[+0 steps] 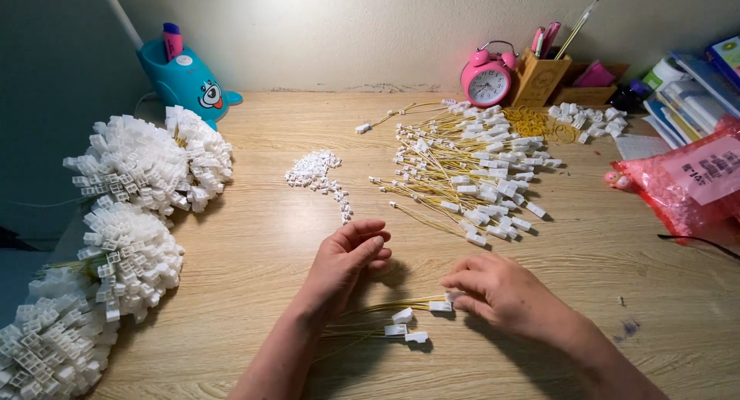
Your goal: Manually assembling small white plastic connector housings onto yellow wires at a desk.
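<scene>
My left hand (344, 263) rests on the wooden table (254, 246) with its fingers curled loosely and nothing visible in it. My right hand (501, 292) lies palm down, fingertips pinching the white connector of a yellow wire (441, 305). Beneath and between both hands lies a small bunch of yellow wires with white connectors (385, 323). A wide scatter of the same wires (470, 169) is spread farther back. A small pile of loose white plastic connectors (316, 173) sits ahead of my left hand.
Large bundles of finished white connectors (131, 215) line the left edge. At the back stand a blue pen holder (185, 76), a pink alarm clock (487, 76) and a wooden organiser (543, 76). A red plastic bag (686, 184) and papers lie at the right.
</scene>
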